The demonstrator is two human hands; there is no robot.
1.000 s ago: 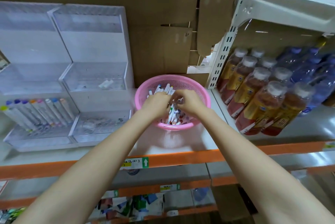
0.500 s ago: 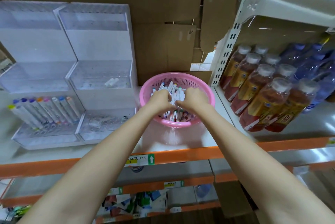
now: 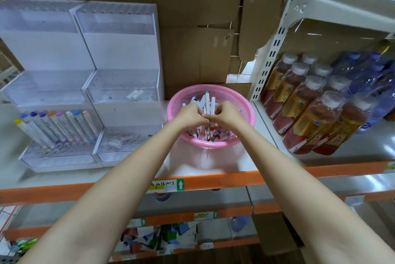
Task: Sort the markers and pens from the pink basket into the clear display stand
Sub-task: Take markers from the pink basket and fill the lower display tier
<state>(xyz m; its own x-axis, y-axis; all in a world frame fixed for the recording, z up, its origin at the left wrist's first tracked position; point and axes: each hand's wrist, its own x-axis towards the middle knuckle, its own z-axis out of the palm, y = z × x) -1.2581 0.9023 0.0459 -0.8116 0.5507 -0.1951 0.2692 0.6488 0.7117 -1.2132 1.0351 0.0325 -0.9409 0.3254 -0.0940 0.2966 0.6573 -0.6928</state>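
The pink basket (image 3: 245, 111) sits on the white shelf and holds a heap of markers and pens. Both my hands are inside it, close together. My left hand (image 3: 191, 115) and my right hand (image 3: 226, 114) grip a bundle of white markers (image 3: 207, 103) that stands upright, coloured caps pointing up. To the left stand two clear tiered display stands (image 3: 121, 84). The lowest tier of the far-left stand carries a row of markers (image 3: 57, 129) with coloured caps. A single white piece (image 3: 135, 94) lies on the middle tier of the nearer stand.
Shrink-wrapped packs of brown drink bottles (image 3: 307, 109) and blue bottles (image 3: 367, 75) fill the shelf to the right. Cardboard (image 3: 196, 58) backs the shelf behind the basket. An orange shelf edge (image 3: 213, 182) runs along the front, with lower shelves below.
My hands have gathered several markers together and lifted them upright in the basket. The camera view has shifted slightly.
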